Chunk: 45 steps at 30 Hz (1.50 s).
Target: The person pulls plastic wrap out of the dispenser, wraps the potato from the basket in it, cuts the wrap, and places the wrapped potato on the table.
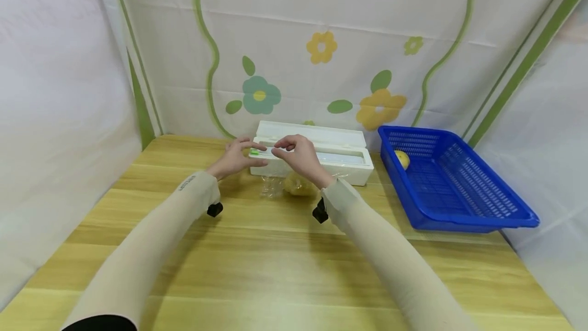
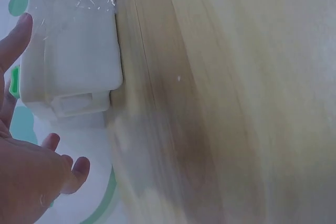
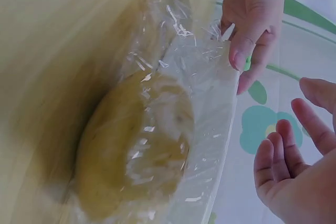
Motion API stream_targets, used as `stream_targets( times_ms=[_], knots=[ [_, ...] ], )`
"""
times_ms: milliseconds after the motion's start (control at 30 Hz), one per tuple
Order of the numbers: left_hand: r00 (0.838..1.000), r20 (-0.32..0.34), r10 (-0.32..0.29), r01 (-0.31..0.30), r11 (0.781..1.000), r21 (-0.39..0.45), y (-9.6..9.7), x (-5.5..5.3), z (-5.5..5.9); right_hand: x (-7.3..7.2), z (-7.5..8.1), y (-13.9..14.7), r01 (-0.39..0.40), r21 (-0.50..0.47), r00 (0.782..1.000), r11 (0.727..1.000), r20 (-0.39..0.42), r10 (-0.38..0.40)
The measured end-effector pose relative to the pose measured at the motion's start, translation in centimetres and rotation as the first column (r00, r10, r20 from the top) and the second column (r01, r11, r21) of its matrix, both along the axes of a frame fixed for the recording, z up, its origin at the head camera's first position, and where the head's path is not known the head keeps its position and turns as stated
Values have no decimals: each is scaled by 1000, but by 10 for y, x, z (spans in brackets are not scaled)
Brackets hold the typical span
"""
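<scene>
A white cling film box point(image 1: 321, 167) lies with its lid raised against the patterned cloth and a green piece point(image 1: 254, 152) at its left end. My left hand point(image 1: 236, 158) is at that end, thumb and fingers spread. My right hand point(image 1: 300, 157) hovers over the middle of the box; its fingers are loosely bent with nothing between them in the right wrist view. A potato point(image 3: 136, 140), covered by crinkled clear film point(image 3: 173, 30), lies on the table against the front of the box. In the head view my right hand partly hides the potato point(image 1: 296, 185).
A blue plastic basket point(image 1: 413, 208) with slotted walls stands on the right. Inside it, by the left wall, lies a yellow round item point(image 1: 402, 159). The wooden table point(image 1: 257, 269) ends at a flower-patterned cloth point(image 1: 294, 80) behind the box.
</scene>
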State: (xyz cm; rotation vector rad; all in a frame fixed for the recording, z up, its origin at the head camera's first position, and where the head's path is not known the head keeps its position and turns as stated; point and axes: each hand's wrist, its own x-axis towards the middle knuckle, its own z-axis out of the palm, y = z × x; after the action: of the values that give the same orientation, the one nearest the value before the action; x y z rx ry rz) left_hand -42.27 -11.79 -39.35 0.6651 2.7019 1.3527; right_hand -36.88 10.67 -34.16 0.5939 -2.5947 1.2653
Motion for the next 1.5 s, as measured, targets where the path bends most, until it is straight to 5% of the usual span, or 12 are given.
stream_targets(
  times_ms=[333, 767, 1167, 1500],
  knots=[
    [995, 12, -102, 98, 979, 179, -4, -11, -9, -17, -5, -15, -38, -6, 998, 999, 53, 38],
    [994, 66, -90, 80, 988, 134, -14, -15, -5, -28, -13, -39, -108, 4, 994, 994, 23, 108],
    [987, 32, -157, 141, 944, 297, -7, -13, -11, -36, -21, -45, -83, 52, 997, 995, 7, 83],
    [987, 56, -151, 130, 952, 278, -8, -13, -10, -40, -25, -46, -54, 5, 997, 999, 56, 54]
  ],
)
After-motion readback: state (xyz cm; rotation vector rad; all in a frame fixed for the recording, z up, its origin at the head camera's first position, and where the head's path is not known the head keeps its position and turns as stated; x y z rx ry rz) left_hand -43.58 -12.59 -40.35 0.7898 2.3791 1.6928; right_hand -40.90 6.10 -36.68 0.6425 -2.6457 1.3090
